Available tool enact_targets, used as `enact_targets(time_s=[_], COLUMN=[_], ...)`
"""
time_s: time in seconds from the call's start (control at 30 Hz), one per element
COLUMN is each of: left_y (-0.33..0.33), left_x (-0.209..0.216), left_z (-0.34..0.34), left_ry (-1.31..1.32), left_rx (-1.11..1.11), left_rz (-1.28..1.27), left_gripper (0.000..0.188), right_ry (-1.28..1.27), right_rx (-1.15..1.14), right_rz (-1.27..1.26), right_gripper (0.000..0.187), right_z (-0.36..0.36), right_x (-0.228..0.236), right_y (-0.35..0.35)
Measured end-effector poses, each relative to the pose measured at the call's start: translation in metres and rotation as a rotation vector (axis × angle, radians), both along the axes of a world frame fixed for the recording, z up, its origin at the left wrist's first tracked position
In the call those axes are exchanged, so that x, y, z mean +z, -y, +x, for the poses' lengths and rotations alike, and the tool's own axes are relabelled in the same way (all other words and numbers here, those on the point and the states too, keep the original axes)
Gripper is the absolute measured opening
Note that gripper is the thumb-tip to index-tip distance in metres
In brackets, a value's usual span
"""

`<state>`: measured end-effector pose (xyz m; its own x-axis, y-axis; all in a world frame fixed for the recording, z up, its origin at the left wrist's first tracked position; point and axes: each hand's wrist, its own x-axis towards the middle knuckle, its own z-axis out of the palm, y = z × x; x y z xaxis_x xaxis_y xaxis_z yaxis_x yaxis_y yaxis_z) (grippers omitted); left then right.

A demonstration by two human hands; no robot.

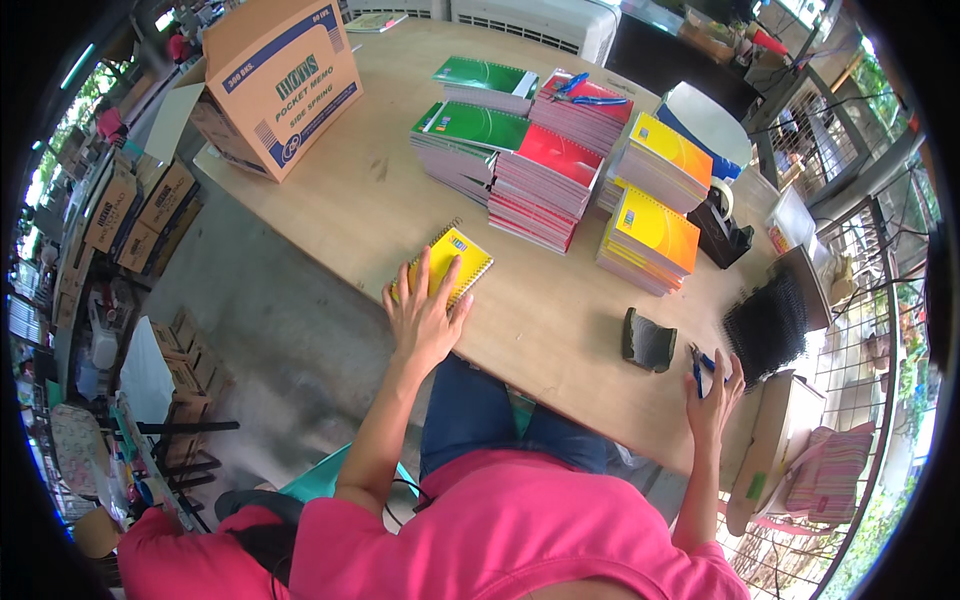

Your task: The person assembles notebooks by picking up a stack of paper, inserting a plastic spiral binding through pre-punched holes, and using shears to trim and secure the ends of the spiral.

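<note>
Spreading over yellow: the left hand (425, 315) lies palm down with its fingers well apart, pressing on a small yellow wire-bound notebook (472, 262) rather than gripping it.
Notebook's place: flat at the near edge of the pale wooden tabletop (560, 330), left of the person's lap.
Notebook's direction: its long axis slants from the near edge toward the far right; a dark wire coil (457, 222) pokes out past its far-left corner.
Right hand: well apart from the left, the right hand (715, 390) is partly open near the tabletop's near-right corner, thumb and fingers curved about blue-handled metal pliers (697, 378); whether it has closed on them, I cannot tell.
Pliers' direction: jaws toward the far edge, handles toward the person.
Beside the pliers: a dark grey curved block (650, 342) stands to their left; a heap of black wire coils (768, 325) lies by the right edge.
Stacks farther back: green-covered notebooks (470, 125), red-covered notebooks (545, 175) and yellow-orange notebooks (655, 225); a second pair of blue-handled pliers (597, 100) rests on red.
Left edge: a brown cardboard box (285, 100) stands there.
</note>
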<state>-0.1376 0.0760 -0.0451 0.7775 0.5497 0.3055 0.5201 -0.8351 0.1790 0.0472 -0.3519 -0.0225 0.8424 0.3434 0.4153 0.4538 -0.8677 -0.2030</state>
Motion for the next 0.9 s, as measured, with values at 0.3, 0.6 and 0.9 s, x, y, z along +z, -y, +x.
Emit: enact_targets(time_s=[0.3, 0.6, 0.9], left_y=[0.011, 0.099, 0.079], left_x=[0.005, 0.120, 0.097], left_z=[0.000, 0.223, 0.249], left_ry=[0.008, 0.301, 0.469], left_rx=[0.002, -0.374, -0.317], left_rz=[-0.002, -0.352, -0.319], left_gripper=[0.067, 0.043, 0.038], right_ry=[-0.118, -0.067, 0.063], right_rx=[0.126, 0.050, 0.132], right_rz=[0.066, 0.006, 0.194], right_gripper=[0.074, 0.080, 0.089], right_z=[-0.006, 0.008, 0.012], right_x=[-0.004, -0.012, 0.035], right_y=[-0.070, -0.023, -0.015])
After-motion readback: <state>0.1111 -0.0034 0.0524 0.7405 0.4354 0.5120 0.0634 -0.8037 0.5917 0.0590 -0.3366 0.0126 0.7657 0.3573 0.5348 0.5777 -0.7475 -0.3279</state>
